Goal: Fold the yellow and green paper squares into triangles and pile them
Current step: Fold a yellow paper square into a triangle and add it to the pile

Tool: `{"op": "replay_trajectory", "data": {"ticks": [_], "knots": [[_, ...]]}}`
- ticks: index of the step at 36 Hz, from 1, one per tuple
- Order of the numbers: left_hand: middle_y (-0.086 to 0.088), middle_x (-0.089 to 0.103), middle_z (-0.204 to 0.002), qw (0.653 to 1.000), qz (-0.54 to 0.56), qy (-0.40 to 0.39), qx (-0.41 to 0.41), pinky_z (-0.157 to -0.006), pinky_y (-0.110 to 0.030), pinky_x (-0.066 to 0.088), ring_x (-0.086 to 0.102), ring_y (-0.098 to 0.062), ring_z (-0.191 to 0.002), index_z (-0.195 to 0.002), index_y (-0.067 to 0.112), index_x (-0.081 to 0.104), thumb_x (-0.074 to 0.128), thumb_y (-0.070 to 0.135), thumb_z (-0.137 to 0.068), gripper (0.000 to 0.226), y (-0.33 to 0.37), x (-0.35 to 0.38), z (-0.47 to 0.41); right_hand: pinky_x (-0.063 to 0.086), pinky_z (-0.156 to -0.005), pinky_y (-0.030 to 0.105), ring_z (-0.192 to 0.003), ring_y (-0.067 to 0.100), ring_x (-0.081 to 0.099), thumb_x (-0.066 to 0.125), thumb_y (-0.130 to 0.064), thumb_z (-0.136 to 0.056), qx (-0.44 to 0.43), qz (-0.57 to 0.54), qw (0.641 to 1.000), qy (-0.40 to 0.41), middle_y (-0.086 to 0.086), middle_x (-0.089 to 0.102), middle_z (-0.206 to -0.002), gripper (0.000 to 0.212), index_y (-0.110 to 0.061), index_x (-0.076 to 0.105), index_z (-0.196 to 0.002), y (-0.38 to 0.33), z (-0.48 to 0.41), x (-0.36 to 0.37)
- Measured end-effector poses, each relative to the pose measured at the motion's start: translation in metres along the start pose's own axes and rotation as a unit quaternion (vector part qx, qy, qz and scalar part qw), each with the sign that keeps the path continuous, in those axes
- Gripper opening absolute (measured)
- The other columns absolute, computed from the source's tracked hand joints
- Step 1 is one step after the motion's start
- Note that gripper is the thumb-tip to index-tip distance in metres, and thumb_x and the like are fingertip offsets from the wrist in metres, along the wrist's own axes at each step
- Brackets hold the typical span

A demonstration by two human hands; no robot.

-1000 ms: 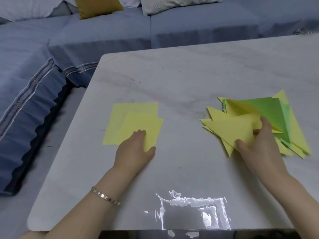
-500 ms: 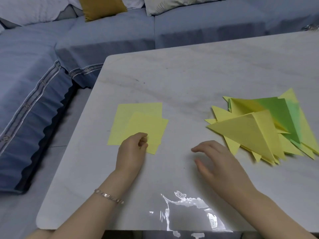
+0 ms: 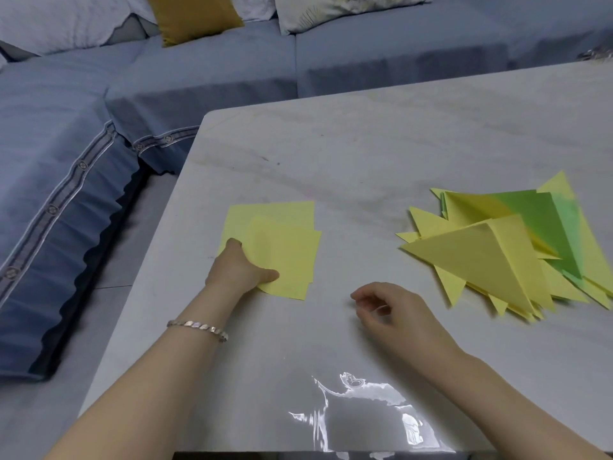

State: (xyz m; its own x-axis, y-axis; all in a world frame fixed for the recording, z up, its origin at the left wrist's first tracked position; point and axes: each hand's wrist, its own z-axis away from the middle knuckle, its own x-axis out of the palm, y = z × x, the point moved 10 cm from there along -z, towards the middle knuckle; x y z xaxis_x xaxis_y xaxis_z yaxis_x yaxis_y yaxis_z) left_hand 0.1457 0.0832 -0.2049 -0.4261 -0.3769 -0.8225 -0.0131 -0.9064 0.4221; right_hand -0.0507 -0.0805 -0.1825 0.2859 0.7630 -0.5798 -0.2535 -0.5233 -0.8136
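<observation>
At the far left we see a blue sofa [image 3: 66, 167] wrapping round the corner of the room, with a mustard cushion [image 3: 194, 16] on its back. The pale bench [image 3: 365, 154] fills the rest of the view. On its left half lie two overlapping sheets: the lower yellow square [image 3: 272, 210] flat on the bench, and the top yellow square [image 3: 288, 257] slightly askew over it and nearer to us. The left hand [image 3: 238, 270], a bracelet [image 3: 199, 328] at its wrist, grips the top yellow square at its near-left corner, thumb on top, and that corner curls up off the bench. Further right, the right hand [image 3: 398, 313] sits low over bare bench with fingers loosely curled, holding nothing, apart from both paper groups. At the far right rests the pile of triangles [image 3: 481, 257], mostly yellow and fanned out unevenly, with a green triangle [image 3: 537, 224] showing toward the back.
</observation>
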Motion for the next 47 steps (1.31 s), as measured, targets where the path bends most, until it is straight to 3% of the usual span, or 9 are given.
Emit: {"op": "replay_trajectory", "data": {"ticks": [4,10,14,20,27,34,37,40,47], "knots": [[0.000,0.062,-0.078,0.989,0.129,0.019,0.073,-0.062,-0.027,0.042,0.059,-0.021,-0.076,-0.080,0.013,0.061,0.069,0.015,-0.078,0.009,0.020,-0.005,0.021,0.030,-0.080,-0.001,-0.091,-0.013,0.048,0.058,-0.004,-0.083,-0.027,0.048,0.998,0.013,-0.016,0.054,-0.097,0.029,-0.023,0.061,-0.105,0.004,0.005,-0.007],[0.000,0.072,-0.076,0.885,0.415,-0.208,0.031,-0.051,-0.019,0.052,0.067,-0.010,-0.061,-0.089,0.011,0.067,0.065,0.006,-0.083,0.008,0.047,0.028,0.079,0.033,-0.101,0.027,-0.121,0.020,0.034,0.079,-0.003,-0.065,-0.210,0.170,0.955,0.123,0.001,0.033,-0.135,0.076,-0.030,0.044,-0.127,-0.021,0.018,-0.029],[0.001,0.073,-0.081,0.889,0.372,-0.259,0.072,-0.054,-0.021,0.053,0.069,-0.011,-0.068,-0.095,0.012,0.067,0.065,-0.002,-0.080,0.021,0.058,0.038,0.100,0.029,-0.104,0.027,-0.127,0.021,0.033,0.049,-0.025,-0.093,-0.321,0.145,0.926,0.136,0.004,0.039,-0.132,0.022,-0.030,0.056,-0.112,-0.038,0.034,-0.039],[-0.003,0.074,-0.088,0.906,0.329,-0.266,0.024,-0.064,-0.026,0.056,0.068,-0.015,-0.071,-0.101,0.016,0.065,0.073,0.010,-0.076,0.027,0.048,0.052,0.095,0.040,-0.092,0.037,-0.120,0.022,0.047,0.041,-0.022,-0.098,-0.400,0.178,0.891,0.123,0.001,0.050,-0.125,0.021,-0.027,0.060,-0.107,-0.045,0.059,-0.039],[-0.001,0.070,-0.077,0.920,0.296,-0.258,-0.008,-0.048,-0.017,0.047,0.063,-0.010,-0.057,-0.099,0.011,0.067,0.073,0.021,-0.078,0.024,0.056,0.066,0.090,0.037,-0.094,0.031,-0.120,0.020,0.048,0.040,-0.018,-0.099,-0.437,0.203,0.871,0.094,0.000,0.054,-0.122,0.021,-0.022,0.060,-0.104,-0.058,0.072,-0.038],[-0.002,0.068,-0.078,0.925,0.304,-0.228,0.013,-0.047,-0.017,0.047,0.062,-0.010,-0.054,-0.086,0.016,0.063,0.069,0.005,-0.080,0.013,0.067,0.061,0.093,0.043,-0.087,0.026,-0.098,0.011,0.061,0.038,-0.027,-0.100,-0.385,0.149,0.910,0.036,-0.005,0.070,-0.097,0.023,-0.022,0.059,-0.107,-0.043,0.064,-0.037],[0.003,0.069,-0.071,0.917,0.312,-0.238,0.068,-0.047,-0.014,0.045,0.063,-0.005,-0.052,-0.082,0.017,0.063,0.064,-0.001,-0.082,0.018,0.077,0.058,0.103,0.044,-0.079,0.017,-0.083,0.002,0.060,0.048,-0.043,-0.093,-0.277,0.018,0.960,0.046,-0.017,0.066,-0.087,0.019,-0.031,0.062,-0.096,-0.034,0.054,-0.048],[0.006,0.069,-0.064,0.911,0.310,-0.246,0.114,-0.049,-0.013,0.044,0.062,-0.007,-0.053,-0.081,0.017,0.064,0.062,-0.002,-0.083,0.020,0.085,0.058,0.115,0.038,-0.081,0.007,-0.094,-0.003,0.058,0.060,-0.056,-0.076,-0.133,-0.093,0.983,0.090,-0.021,0.063,-0.101,0.022,-0.035,0.066,-0.081,-0.012,0.041,-0.059],[0.007,0.068,-0.064,0.913,0.292,-0.247,0.140,-0.052,-0.014,0.044,0.058,-0.008,-0.054,-0.079,0.020,0.065,0.060,0.000,-0.084,0.021,0.084,0.060,0.134,0.040,-0.081,0.007,-0.097,-0.004,0.057,0.077,-0.017,-0.068,0.052,-0.165,0.982,0.078,-0.017,0.064,-0.102,0.010,-0.023,0.070,-0.068,0.023,0.026,-0.051]]}}
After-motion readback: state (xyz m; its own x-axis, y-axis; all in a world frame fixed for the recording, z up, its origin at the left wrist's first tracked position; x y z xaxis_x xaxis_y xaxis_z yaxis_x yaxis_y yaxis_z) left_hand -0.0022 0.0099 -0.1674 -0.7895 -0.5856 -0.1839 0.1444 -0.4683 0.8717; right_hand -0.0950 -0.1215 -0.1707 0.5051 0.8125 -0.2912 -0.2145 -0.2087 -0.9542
